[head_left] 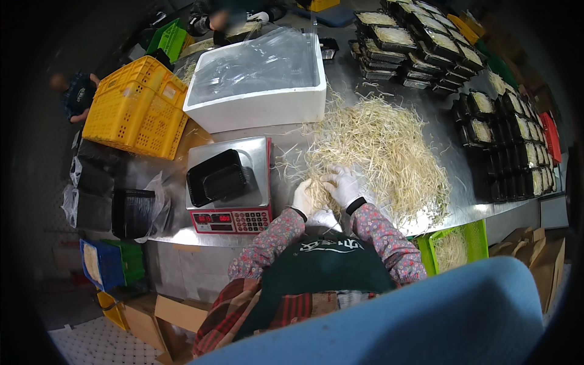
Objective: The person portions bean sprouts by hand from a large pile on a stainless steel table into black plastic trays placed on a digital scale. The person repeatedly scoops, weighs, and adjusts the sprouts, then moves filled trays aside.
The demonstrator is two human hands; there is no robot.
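Note:
A loose heap of bean sprouts [389, 152] spreads over the steel table in front of me. At its near left edge, my left hand [302, 198], in a white glove, is closed around a small bunch of sprouts. My right hand [345, 186], also gloved, bends its fingers over the same bunch from the other side. Left of my hands stands a red and silver weighing scale [261, 164] with a lit display. A black plastic tray [216, 176] with nothing in it rests tilted on the scale's plate.
Behind the scale stand a white foam box [255, 112] holding clear plastic lids and a yellow crate [137, 109]. Stacks of filled trays [420, 42] are at the back right, with more packed trays [517, 140] at the right. Black trays in plastic wrap [132, 213] lie far left. A green crate [479, 237] is below the edge.

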